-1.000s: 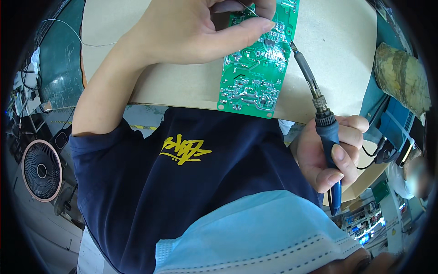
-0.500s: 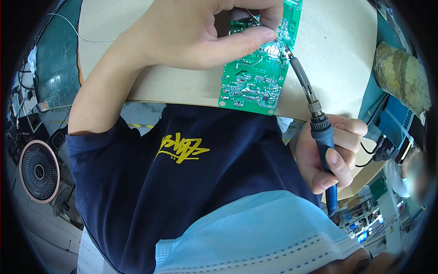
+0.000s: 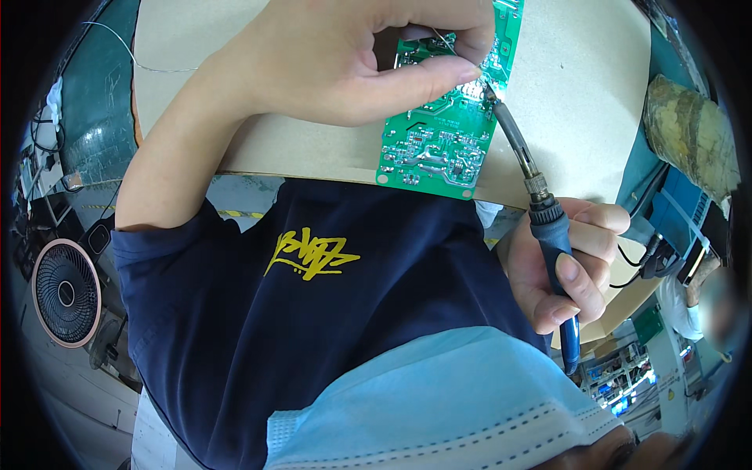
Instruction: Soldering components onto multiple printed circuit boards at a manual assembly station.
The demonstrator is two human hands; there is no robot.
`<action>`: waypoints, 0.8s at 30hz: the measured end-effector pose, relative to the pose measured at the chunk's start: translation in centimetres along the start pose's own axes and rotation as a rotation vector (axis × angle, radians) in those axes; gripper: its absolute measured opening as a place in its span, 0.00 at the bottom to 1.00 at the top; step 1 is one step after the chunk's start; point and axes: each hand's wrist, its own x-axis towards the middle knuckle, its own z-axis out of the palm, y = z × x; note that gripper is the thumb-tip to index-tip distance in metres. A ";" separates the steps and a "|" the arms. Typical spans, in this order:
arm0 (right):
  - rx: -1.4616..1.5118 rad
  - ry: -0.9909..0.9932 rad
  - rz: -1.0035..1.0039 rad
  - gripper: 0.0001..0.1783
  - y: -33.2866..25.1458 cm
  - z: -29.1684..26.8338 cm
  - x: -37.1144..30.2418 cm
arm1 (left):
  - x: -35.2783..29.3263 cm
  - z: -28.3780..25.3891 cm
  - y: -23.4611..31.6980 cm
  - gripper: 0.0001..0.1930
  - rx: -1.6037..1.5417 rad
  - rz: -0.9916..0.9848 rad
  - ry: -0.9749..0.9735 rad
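Note:
A green circuit board (image 3: pixel 431 133) lies across the near edge of the work surface, its soldered side up. Over its upper part, my left hand (image 3: pixel 329 66) pinches a thin solder wire (image 3: pixel 445 42) between thumb and fingers. Part of the board is hidden beneath that hand. A blue-handled soldering iron (image 3: pixel 553 235) is gripped in my right hand (image 3: pixel 591 251), to the right of the board. Its metal tip points up and left and meets the board, or hovers just over it, close beside my left thumb; contact cannot be made out.
Brown board (image 3: pixel 580 102) covers the work surface, with a green mat (image 3: pixel 98 125) at the left. More wire (image 3: pixel 129 55) curves there. A fan (image 3: pixel 66 293) stands lower left. To the right are a wrapped bundle (image 3: pixel 689 133), a blue box (image 3: pixel 675 207), cables and another person's arm (image 3: pixel 701 282).
The iron's tip has shifted slightly left and toward me. My left thumb and fingertips have come a little nearer to me, with the wire still pinched.

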 end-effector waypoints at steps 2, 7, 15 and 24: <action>-0.004 -0.009 0.001 0.22 0.0 0.0 0.0 | 0.0 0.2 -0.1 0.05 0.008 0.020 -0.005; -0.016 -0.014 0.012 0.22 0.0 -0.1 0.1 | -0.2 0.6 0.0 0.05 -0.051 -0.063 0.029; -0.020 -0.026 0.023 0.22 -0.1 -0.2 0.1 | -0.1 0.4 0.1 0.05 -0.015 -0.025 0.001; -0.021 -0.031 0.033 0.22 -0.2 -0.2 0.2 | -0.1 0.6 0.0 0.05 -0.050 -0.035 0.018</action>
